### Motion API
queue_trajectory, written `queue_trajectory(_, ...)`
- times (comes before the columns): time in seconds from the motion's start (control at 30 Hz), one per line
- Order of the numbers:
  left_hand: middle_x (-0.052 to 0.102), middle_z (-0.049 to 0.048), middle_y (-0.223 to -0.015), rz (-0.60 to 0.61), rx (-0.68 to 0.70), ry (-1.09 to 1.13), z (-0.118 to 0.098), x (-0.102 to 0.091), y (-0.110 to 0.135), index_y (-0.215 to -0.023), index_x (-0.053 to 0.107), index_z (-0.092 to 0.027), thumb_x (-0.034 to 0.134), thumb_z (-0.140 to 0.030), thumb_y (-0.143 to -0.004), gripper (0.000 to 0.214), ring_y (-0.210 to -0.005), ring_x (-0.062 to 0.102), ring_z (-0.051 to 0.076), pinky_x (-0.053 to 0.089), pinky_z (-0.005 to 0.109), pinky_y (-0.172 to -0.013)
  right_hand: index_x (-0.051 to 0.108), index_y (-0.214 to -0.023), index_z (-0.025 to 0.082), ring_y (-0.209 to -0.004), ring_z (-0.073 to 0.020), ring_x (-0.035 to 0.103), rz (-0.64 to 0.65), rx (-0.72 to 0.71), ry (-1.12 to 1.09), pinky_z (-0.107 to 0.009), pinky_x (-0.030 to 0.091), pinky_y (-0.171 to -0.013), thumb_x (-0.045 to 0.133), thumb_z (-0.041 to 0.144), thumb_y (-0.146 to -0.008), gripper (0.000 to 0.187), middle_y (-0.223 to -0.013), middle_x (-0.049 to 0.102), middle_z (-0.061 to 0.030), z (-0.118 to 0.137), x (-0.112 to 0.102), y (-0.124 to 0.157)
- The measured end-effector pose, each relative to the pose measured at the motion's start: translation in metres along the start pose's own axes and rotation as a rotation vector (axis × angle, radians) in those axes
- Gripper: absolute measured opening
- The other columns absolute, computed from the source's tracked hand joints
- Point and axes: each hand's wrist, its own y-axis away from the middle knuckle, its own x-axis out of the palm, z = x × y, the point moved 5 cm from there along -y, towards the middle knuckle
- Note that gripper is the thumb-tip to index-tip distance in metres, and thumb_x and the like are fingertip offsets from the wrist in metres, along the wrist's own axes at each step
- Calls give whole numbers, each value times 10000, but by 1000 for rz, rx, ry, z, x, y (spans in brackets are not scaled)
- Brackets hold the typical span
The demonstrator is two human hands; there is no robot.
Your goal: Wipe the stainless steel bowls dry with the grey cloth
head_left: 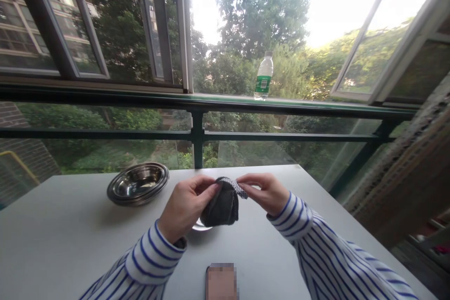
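Observation:
A dark grey piece of cloth point(222, 205) with a black-and-white patterned edge hangs above the table, held up between both hands. My left hand point(190, 201) pinches its upper left side between thumb and fingers. On the other side, my right hand point(265, 192) grips the patterned edge with thumb and fingertips. Just behind and below the cloth, the rim of a shiny dish point(201, 226) shows; the cloth and my left hand hide most of it.
Several nested metal bowls point(138, 183) stand at the back left of the white table point(77, 234). A phone-like object point(221, 282), pixelated, lies at the near edge. Beyond the table runs a dark green railing point(232, 137); a green-labelled plastic bottle point(263, 83) stands on the ledge.

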Motion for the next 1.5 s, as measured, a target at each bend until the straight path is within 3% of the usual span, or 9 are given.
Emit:
queue_trajectory(0.33, 703, 15, -689, -113, -4, 111, 3, -30, -8, -703, 690, -168, 697, -317, -640, 162, -668, 626, 147, 488, 222, -635, 651, -807, 174, -731, -173, 635, -178, -179, 206, -299, 496, -694, 543, 227, -796, 121, -770, 686, -59, 6, -25, 7)
queue_trajectory(0.53, 684, 15, -674, -336, 40, 117, -2, -58, -10, -733, 675, -160, 703, -326, -623, 201, -634, 612, 142, 479, 226, -599, 643, -885, 195, -833, -161, 599, 21, -497, 315, -298, 489, -742, 526, 167, -832, 132, -902, 664, -75, 15, -29, 22)
queue_trajectory(0.63, 662, 3, -648, -375, 45, 115, -11, -60, -11, -734, 660, -158, 705, -339, -616, 221, -598, 587, 125, 448, 205, -537, 647, -886, 207, -876, -169, 579, 150, -500, 395, -312, 481, -764, 512, 179, -843, 145, -960, 644, -84, 10, -22, 29)
queue_trajectory(0.93, 642, -13, -602, -287, 140, -13, -49, -56, -18, -762, 633, -174, 667, -403, -649, 258, -512, 534, 103, 384, 186, -459, 663, -865, 213, -979, -228, 597, 205, -154, 246, -384, 475, -841, 558, 381, -801, 208, -1105, 606, -119, -29, -26, 24)
queue_trajectory(1.03, 645, 4, -626, -185, 162, -65, -50, -48, -21, -786, 635, -170, 639, -413, -678, 266, -515, 532, 109, 383, 193, -450, 505, -1184, 251, -1064, -242, 552, 128, -12, 102, -432, 454, -869, 611, 422, -755, 474, -1185, 561, -116, -26, -17, 18)
queue_trajectory(1.13, 642, 11, -635, -24, 178, -63, -48, -32, -22, -804, 639, -171, 619, -409, -702, 261, -531, 538, 115, 395, 199, -459, 327, -1326, 226, -1101, -251, 517, 85, -106, -7, -435, 417, -909, 693, 366, -676, 759, -1227, 529, -119, -3, 10, 6)
queue_trajectory(1.27, 621, -7, -587, -16, 113, -24, -45, -36, -20, -812, 641, -172, 630, -411, -688, 270, -486, 521, 107, 370, 193, -428, 624, -939, 147, -801, -180, 600, 67, -172, -95, -316, 471, -754, 536, 300, -795, 228, -831, 658, -47, 22, 37, -17)
queue_trajectory(1.37, 629, -15, -594, -41, 33, -11, -34, -55, -13, -886, 626, -175, 672, -377, -655, 311, -498, 537, 112, 372, 193, -437, 628, -758, 124, -646, -142, 559, 89, -83, -199, -257, 457, -603, 537, 354, -772, 248, -664, 607, -16, 29, 38, -32)
queue_trajectory(1.5, 693, 32, -809, 224, -123, 173, 1, -61, 6, -1063, 587, -189, 732, -219, -588, 498, -770, 627, 181, 473, 260, -654, 626, -708, 126, -563, -107, 513, 248, 19, -245, -218, 416, -513, 608, 406, -701, 281, -589, 561, 15, 39, 32, -45)
